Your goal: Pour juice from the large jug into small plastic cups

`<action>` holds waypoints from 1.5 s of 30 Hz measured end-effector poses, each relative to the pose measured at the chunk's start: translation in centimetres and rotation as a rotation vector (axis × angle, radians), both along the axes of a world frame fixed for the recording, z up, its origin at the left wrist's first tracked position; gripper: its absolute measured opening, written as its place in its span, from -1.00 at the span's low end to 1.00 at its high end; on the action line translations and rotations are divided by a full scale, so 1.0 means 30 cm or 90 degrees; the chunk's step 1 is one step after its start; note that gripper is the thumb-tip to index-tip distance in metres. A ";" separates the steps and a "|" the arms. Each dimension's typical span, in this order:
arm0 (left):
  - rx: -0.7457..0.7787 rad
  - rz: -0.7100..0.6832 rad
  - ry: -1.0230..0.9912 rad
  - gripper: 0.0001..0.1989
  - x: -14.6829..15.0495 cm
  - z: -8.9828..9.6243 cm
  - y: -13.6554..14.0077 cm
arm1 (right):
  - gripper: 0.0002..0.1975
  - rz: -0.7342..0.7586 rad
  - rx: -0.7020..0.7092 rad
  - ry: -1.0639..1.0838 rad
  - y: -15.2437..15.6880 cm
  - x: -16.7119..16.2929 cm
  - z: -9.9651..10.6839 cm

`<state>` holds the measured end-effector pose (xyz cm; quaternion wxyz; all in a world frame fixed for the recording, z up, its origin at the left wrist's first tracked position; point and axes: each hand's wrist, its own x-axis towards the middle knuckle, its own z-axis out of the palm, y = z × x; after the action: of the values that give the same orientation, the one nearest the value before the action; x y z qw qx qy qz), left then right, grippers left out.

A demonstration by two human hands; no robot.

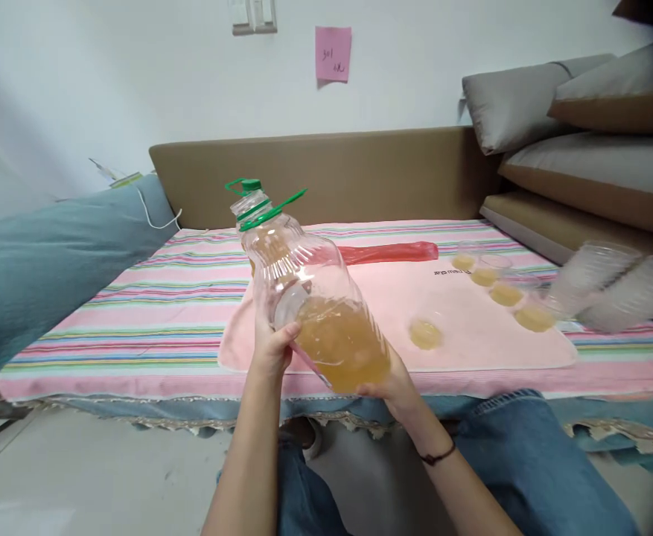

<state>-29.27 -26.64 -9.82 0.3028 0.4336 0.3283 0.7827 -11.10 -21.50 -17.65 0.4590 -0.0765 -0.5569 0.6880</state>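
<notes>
"Start at the left end of the couch [125,298]. What do you have?"

"On my feed, a blue-covered armrest [52,260] bounds that end, with a white cord [150,217] trailing off it near the far left corner."

"And the jug?"

"I'm holding it up over the couch's near edge, around the middle: a clear jug [331,320] partly filled with yellow drink, tilted, mouth up to the left, base down to the right. Just behind its neck I see a green cap [251,184]; what that sits on is mostly hidden."

"How are the hands?"

"My left hand [275,346] is curled against the jug's left side, thumb in front. Farther right, a red plastic bag [398,253] lies along the far edge of the pink mat [460,353]. My right hand [390,380] cups the base."

"Right of that?"

"A lone cup [425,333] of yellow drink, blurred, stands on the mat. Then a row of four cups [506,294], also part filled, slants along the mat's right edge. Beside them, two tilted cup stacks [636,290], then piled cushions [599,167] at the couch's right end."
</notes>
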 end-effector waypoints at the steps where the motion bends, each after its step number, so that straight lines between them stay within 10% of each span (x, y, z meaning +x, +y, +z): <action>1: 0.002 0.020 0.019 -0.16 -0.029 0.005 0.005 | 0.03 0.010 -0.007 -0.015 0.017 -0.029 -0.005; 14: -0.039 0.121 0.174 -0.12 -0.319 0.057 0.119 | -0.03 0.125 0.162 -0.188 0.206 -0.302 0.071; 29: -0.129 0.076 0.246 0.11 -0.391 0.006 0.119 | 0.00 -0.245 0.448 -0.452 0.194 -0.382 -0.050; 37: -0.183 0.099 0.251 0.12 -0.374 0.019 0.056 | 0.04 -0.342 0.440 -0.502 0.243 -0.151 0.015; 45: 0.020 0.431 0.161 -0.30 -0.305 0.060 0.013 | -0.50 -0.559 0.480 -0.388 0.384 0.301 0.125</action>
<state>-38.42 -26.25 -8.03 -0.0232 0.3980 0.4764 0.7837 -2.06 -9.98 -13.91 0.5143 -0.3221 -0.7821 0.1413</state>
